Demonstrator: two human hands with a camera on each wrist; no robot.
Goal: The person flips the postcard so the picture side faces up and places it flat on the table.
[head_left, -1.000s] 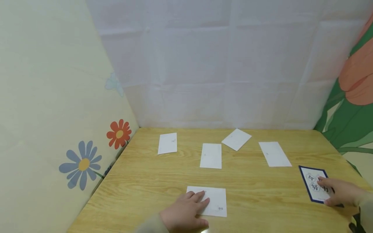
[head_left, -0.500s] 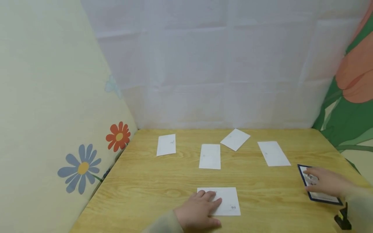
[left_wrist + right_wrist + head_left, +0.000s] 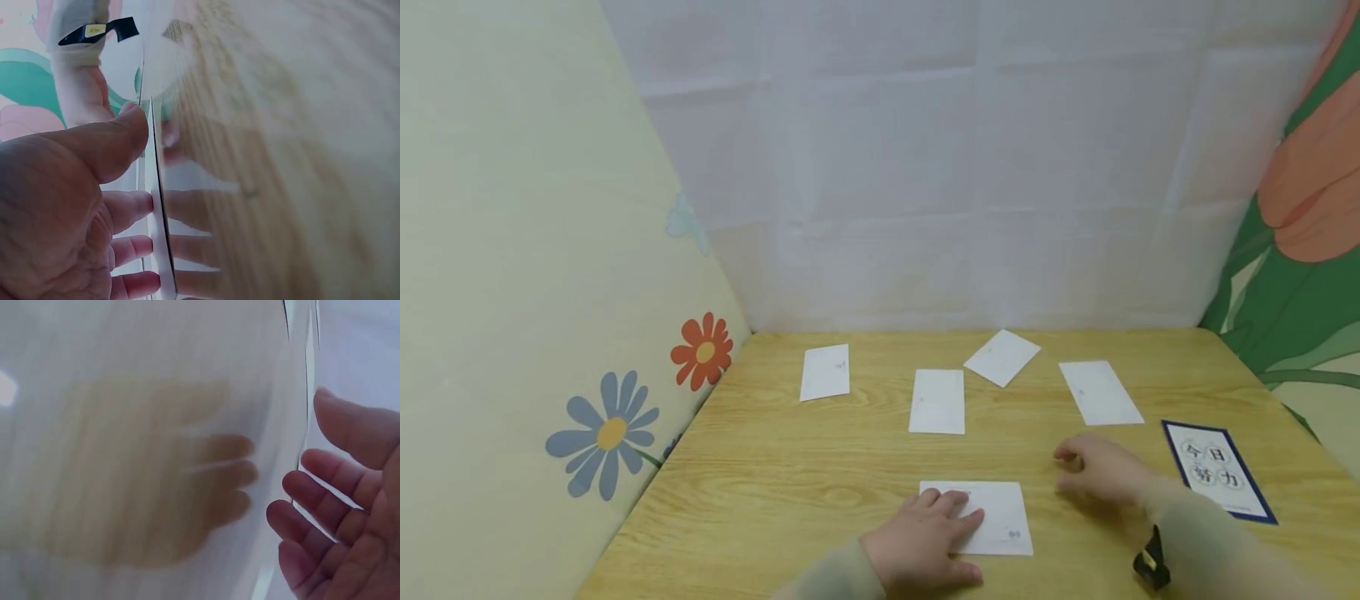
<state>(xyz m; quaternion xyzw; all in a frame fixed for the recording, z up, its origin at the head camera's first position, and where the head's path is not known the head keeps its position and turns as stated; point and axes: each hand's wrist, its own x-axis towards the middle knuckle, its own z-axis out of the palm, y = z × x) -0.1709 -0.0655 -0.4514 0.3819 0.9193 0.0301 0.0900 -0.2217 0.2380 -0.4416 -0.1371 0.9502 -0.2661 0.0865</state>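
Note:
In the head view my left hand (image 3: 921, 537) rests with spread fingers on a white card (image 3: 1000, 504) near the front of the table. Small print shows at that card's lower right corner. In the left wrist view the fingertips (image 3: 139, 284) press down along the card's thin edge. My right hand (image 3: 1101, 471) is over the table to the right of this card, fingers loosely bent and holding nothing. Further right lies a blue-bordered card (image 3: 1217, 467) with several large printed characters, its lower left edge partly covered by the right sleeve.
Behind the hands lie a white card (image 3: 825, 372) at far left, a middle card (image 3: 937, 402), a slanted card (image 3: 1002, 358) and a right card (image 3: 1101, 392). The wooden table (image 3: 760, 467) meets a white sheet (image 3: 880, 208) at the back and flowered walls at both sides.
My left hand has slid the white card to the right. My right hand has left the blue-bordered card flat on the table and moved left toward the white card.

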